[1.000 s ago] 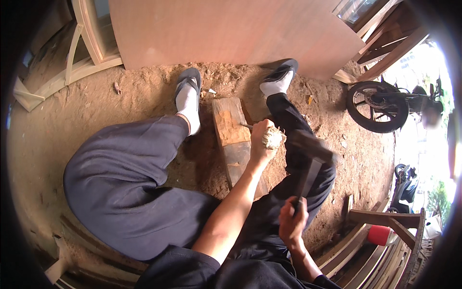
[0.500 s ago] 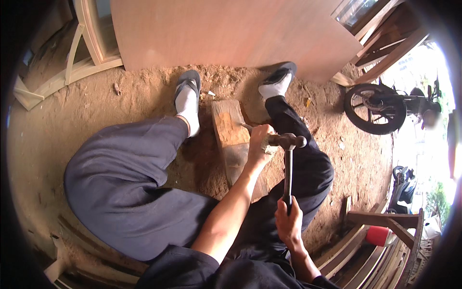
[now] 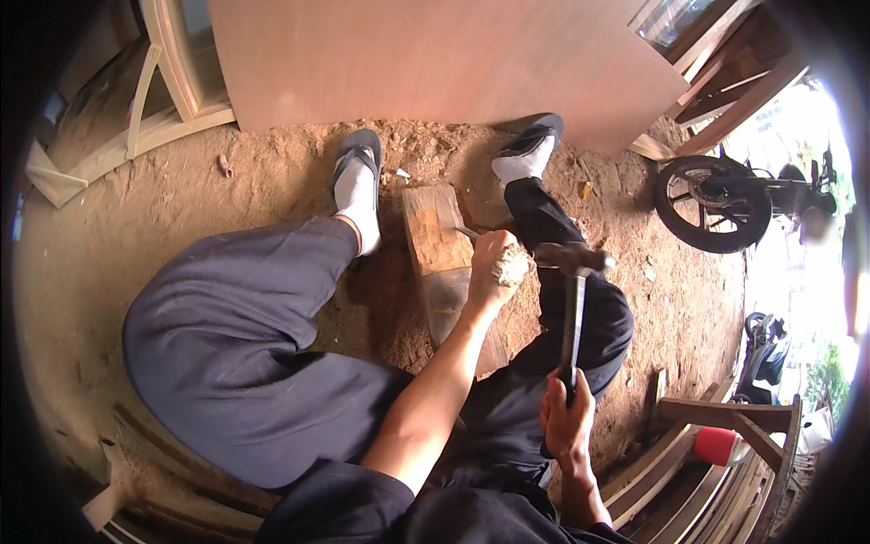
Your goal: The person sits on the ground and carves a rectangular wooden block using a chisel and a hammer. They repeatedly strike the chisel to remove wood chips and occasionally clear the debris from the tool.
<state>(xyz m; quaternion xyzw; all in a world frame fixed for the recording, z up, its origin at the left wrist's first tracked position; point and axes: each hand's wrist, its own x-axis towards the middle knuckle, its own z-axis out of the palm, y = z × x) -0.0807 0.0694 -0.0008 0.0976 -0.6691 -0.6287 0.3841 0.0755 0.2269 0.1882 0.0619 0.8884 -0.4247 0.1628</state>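
Note:
A wooden block (image 3: 441, 258) lies on the ground between my legs, with a pale, freshly cut patch on its upper face. My left hand (image 3: 494, 267) is closed around a chisel (image 3: 466, 233), whose blade slants down to that cut patch. The frayed, pale butt of its handle (image 3: 511, 265) sticks out of my fist. In my right hand (image 3: 568, 415) is the black grip of a hammer (image 3: 574, 304). Its metal head is to the right of the chisel's butt, apart from it, over my right trouser leg.
A broad wooden panel (image 3: 435, 63) stands beyond my feet, beside a pale wooden frame (image 3: 172, 118) on the left. A motorcycle wheel (image 3: 713, 205) is at the right. Slatted timber (image 3: 689, 490) and a red container (image 3: 716, 446) sit at lower right. Sandy ground (image 3: 272, 172) carries wood chips.
My right hand has swung the hammer to the right, so its head has moved away from the chisel's butt. My left hand keeps the chisel on the block.

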